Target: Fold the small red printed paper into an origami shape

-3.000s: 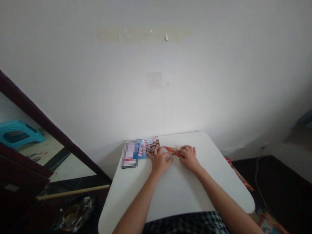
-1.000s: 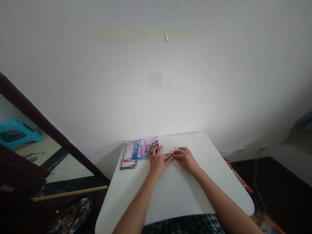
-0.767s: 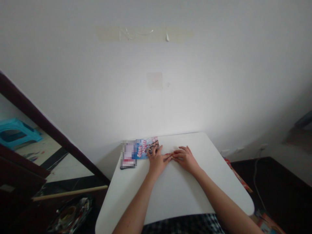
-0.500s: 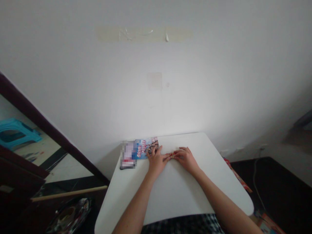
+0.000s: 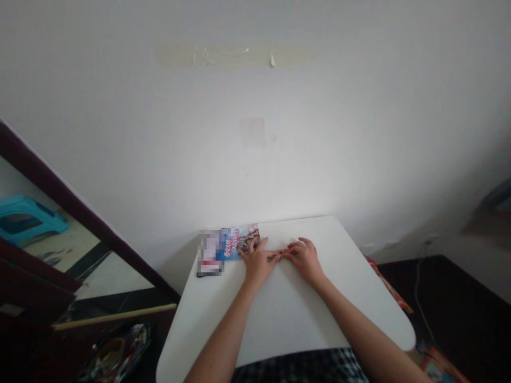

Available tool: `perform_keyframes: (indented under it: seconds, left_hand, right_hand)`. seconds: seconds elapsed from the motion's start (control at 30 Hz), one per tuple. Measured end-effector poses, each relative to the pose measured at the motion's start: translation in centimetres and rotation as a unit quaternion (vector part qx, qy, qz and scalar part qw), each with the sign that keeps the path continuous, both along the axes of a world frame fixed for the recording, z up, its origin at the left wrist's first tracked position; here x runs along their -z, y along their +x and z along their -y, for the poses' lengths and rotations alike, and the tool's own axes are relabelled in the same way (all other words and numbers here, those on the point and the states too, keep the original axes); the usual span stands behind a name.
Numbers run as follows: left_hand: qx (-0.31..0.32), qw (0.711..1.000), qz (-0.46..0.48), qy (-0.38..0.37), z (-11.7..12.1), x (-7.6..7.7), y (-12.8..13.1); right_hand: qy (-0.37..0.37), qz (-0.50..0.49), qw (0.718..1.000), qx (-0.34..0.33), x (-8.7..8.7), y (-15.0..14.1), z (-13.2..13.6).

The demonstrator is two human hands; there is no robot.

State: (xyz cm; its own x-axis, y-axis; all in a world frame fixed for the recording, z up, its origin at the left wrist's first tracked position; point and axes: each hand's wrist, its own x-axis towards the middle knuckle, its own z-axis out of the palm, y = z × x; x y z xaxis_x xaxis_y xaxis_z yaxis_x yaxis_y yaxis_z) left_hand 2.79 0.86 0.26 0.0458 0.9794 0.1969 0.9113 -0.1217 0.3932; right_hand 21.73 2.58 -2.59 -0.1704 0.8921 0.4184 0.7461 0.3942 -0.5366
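Observation:
My left hand [image 5: 256, 265] lies over the white table [image 5: 285, 319]. Its thumb side pinches the left end of a small reddish piece [image 5: 283, 251], and its other fingers spread toward a blue and pink printed booklet [image 5: 231, 246]. From the other side, my right hand [image 5: 307, 261] has thumb and fingertips closed on the same piece, with the remaining fingers curled. Fingers cover most of this piece, so I cannot tell its kind. Left of the booklet is a flat, blurred-out item [image 5: 210, 252] with a dark lower edge.
The white wall [image 5: 255, 181] rises directly behind the table. At lower left stand a bin with a black bag [image 5: 115, 351] and a pale stick [image 5: 115, 316]. A blue stool [image 5: 32, 215] shows at far left. A cable [image 5: 417, 292] runs down on the right.
The fingers of my right hand have shifted slightly and now cover more of the small reddish piece. My left hand has barely moved; the booklet stays in place.

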Motion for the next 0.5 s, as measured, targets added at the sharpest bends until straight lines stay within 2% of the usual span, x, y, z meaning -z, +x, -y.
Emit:
perform_keyframes:
  seconds: [0.5]
  left_hand:
    - [-0.008,1.0,-0.004,0.019,-0.09,0.4,0.39]
  right_hand:
    - [-0.01,0.034,0.999,0.038,-0.69,-0.57,0.09]
